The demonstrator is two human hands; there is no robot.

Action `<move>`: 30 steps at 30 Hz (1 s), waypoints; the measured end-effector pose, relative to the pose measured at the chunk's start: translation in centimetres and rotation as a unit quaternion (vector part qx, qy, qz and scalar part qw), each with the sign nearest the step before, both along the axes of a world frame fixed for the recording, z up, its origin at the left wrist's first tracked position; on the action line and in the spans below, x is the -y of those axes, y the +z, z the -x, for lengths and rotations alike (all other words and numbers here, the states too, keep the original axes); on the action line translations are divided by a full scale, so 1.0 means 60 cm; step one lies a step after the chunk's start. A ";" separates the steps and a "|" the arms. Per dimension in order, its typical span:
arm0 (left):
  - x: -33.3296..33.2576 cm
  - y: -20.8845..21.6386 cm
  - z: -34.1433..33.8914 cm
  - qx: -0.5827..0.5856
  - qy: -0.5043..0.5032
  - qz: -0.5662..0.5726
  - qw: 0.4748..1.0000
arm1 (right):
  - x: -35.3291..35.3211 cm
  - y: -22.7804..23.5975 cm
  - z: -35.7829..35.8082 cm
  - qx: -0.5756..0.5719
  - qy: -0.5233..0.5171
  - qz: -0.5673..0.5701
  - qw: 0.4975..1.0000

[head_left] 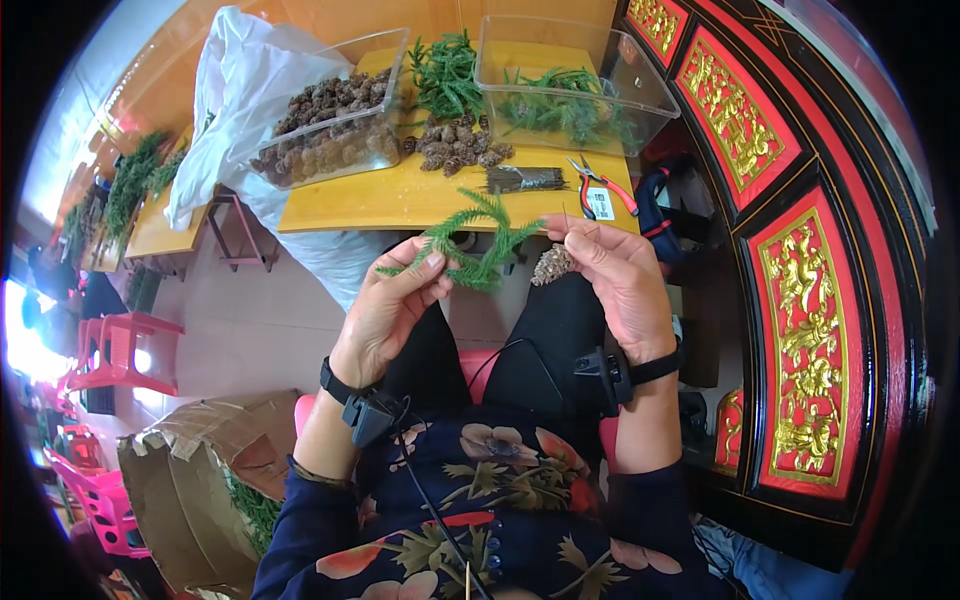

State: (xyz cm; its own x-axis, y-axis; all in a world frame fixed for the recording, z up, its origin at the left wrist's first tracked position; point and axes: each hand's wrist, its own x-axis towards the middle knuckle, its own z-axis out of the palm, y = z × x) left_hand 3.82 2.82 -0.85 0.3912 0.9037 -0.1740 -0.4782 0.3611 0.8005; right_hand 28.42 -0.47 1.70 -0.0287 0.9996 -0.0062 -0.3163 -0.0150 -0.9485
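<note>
Between thumb and fingers, my left hand (395, 290) grips a green artificial pine sprig (485, 255) whose branches curl into a loop. My right hand (620, 275) is closed on a thin wire with a small brown pine cone (552, 266) hanging from it, just right of the sprig. Both hands are raised over my lap, in front of the yellow table (350, 212). On the table beyond them lie a bundle of thin dark wires (522, 179) and red-handled pliers (606, 190), their jaws pointing away from me.
A clear bin of pine cones (335, 120) stands at the table's left, a clear bin of green sprigs (570, 105) at its right. Between them lie loose cones (460, 145) and sprigs (445, 75). A carved red-and-gold panel (805, 340) borders my right; a cardboard box (190, 490) sits lower left.
</note>
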 end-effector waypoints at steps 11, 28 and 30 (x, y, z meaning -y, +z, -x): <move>0.017 0.017 0.005 -0.191 -0.006 -0.150 0.970 | 0.005 0.009 0.036 0.431 -0.043 -0.342 0.834; 0.020 0.026 0.021 -0.109 0.038 -0.104 0.988 | 0.002 -0.028 0.082 0.077 0.043 -0.083 0.993; 0.024 0.027 0.016 -0.106 0.026 -0.117 0.987 | 0.003 -0.029 0.086 0.074 0.023 -0.077 0.994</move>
State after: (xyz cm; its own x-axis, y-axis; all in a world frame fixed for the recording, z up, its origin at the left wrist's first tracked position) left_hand 2.86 1.41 0.77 0.3206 0.9467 -0.0313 -0.3030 0.1338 0.9435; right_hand 23.27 -0.63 -0.06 -0.0851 0.9867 0.1387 -0.1761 0.1221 -0.9768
